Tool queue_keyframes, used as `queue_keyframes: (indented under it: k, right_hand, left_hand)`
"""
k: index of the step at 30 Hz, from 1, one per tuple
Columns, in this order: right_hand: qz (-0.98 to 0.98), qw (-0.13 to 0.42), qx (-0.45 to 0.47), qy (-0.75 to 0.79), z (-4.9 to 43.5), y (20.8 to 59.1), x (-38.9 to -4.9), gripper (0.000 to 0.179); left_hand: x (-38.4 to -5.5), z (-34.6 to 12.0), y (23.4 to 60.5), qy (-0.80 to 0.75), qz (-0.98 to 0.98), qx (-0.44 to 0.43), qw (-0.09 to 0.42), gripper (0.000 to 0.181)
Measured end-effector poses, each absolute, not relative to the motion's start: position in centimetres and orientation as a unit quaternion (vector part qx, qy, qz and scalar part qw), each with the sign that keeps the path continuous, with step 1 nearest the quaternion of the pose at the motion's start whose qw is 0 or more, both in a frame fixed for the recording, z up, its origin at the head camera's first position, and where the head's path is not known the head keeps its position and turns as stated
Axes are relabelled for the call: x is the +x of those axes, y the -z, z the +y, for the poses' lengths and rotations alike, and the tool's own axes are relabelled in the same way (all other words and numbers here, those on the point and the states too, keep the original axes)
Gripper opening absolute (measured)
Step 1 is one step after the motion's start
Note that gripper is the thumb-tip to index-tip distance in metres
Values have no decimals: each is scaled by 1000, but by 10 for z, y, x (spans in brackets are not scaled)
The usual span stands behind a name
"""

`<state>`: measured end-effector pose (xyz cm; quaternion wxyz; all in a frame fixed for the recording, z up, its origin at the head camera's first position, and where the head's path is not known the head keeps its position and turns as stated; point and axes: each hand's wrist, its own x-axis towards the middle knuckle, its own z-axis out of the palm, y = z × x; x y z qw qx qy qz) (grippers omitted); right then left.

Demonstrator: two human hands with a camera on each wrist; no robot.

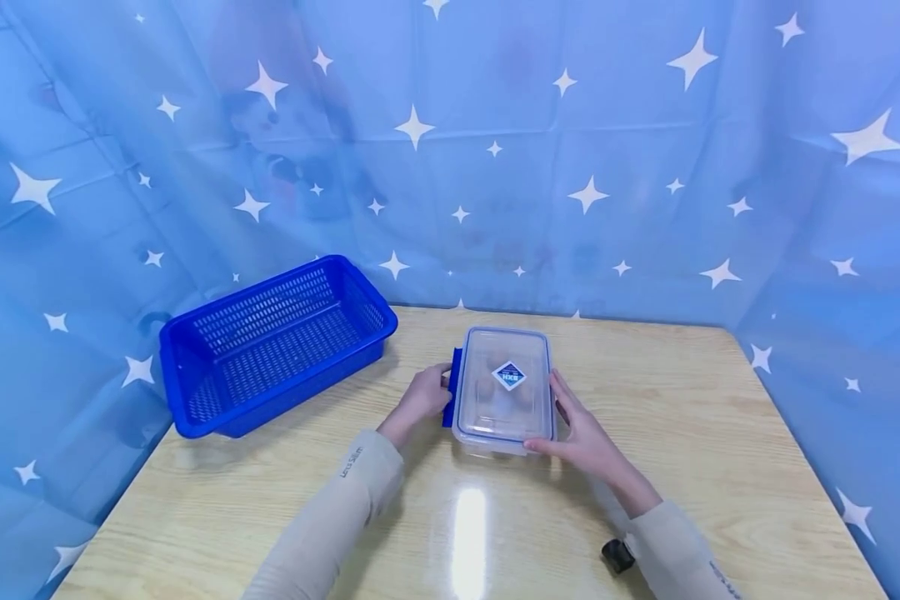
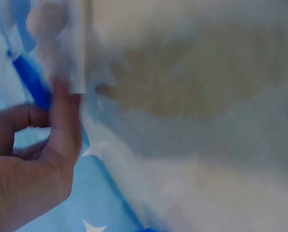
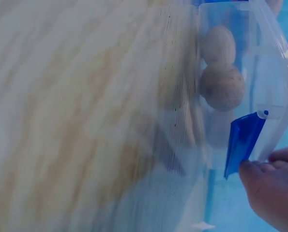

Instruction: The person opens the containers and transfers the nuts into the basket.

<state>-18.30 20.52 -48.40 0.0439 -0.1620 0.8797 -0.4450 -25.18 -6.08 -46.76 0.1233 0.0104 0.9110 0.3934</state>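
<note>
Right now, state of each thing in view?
Container, lid side up
Lid, on
Left latch, swung outward, unfastened
Right latch, swung outward, unfastened
Round items, inside container
Left hand, fingers on left latch
Right hand, touching right latch
Basket, upright, uncovered
Curtain, hanging

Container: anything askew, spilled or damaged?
The left blue flap sticks outward from the clear container, and another blue flap by the right hand angles away from the wall, so both look unfastened. No spill or damage shows; the round items are inside.
</note>
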Motion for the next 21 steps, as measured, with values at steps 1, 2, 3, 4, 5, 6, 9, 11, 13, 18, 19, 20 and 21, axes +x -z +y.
queue_keyframes:
  k: [1, 2, 3, 4, 5, 6, 9, 11, 13, 18, 19, 20, 21]
  right_hand:
    - [880, 45, -160, 445, 205, 484, -182, 119]
    - [880, 45, -159, 446, 205, 485, -182, 119]
    - [879, 44, -156, 449, 204, 484, -182, 119]
    - [880, 43, -154, 448, 204, 484, -182, 119]
    - [881, 42, -152, 446, 203, 484, -182, 119]
    - [882, 41, -153, 444, 203, 484, -182, 118]
    - [878, 33, -157, 451, 203, 482, -184, 108]
    - [867, 21, -159, 472, 203, 481, -186, 94]
    - [858, 6, -154, 491, 204, 479, -187, 81]
    - [847, -8, -124, 517, 204, 477, -191, 65]
    - [845, -7, -120, 522, 204, 476, -192, 64]
    - [842, -6, -117, 526, 204, 477, -192, 63]
    - [841, -5, -114, 529, 203, 477, -193, 62]
  left_hand:
    - [-252, -63, 469, -397, 908, 13, 132, 61]
    - [-253, -65, 469, -395, 909, 15, 130, 60]
    - [-253, -66, 469, -392, 912, 18, 121, 58]
    - [-254, -68, 469, -392, 913, 16, 110, 56]
    - [-253, -70, 469, -398, 912, 11, 99, 52]
    - [-252, -71, 468, -404, 911, 6, 86, 49]
    - [-247, -75, 466, -430, 902, 1, 41, 42]
    - [-241, -76, 462, -465, 885, 5, 26, 40]
    - [-235, -76, 459, -496, 868, 13, 16, 38]
    - [-222, -70, 455, -563, 826, 20, 34, 37]
    - [-221, -69, 455, -567, 822, 19, 39, 39]
    - [-220, -68, 456, -571, 820, 17, 46, 41]
    - [-219, -67, 458, -573, 818, 14, 53, 43]
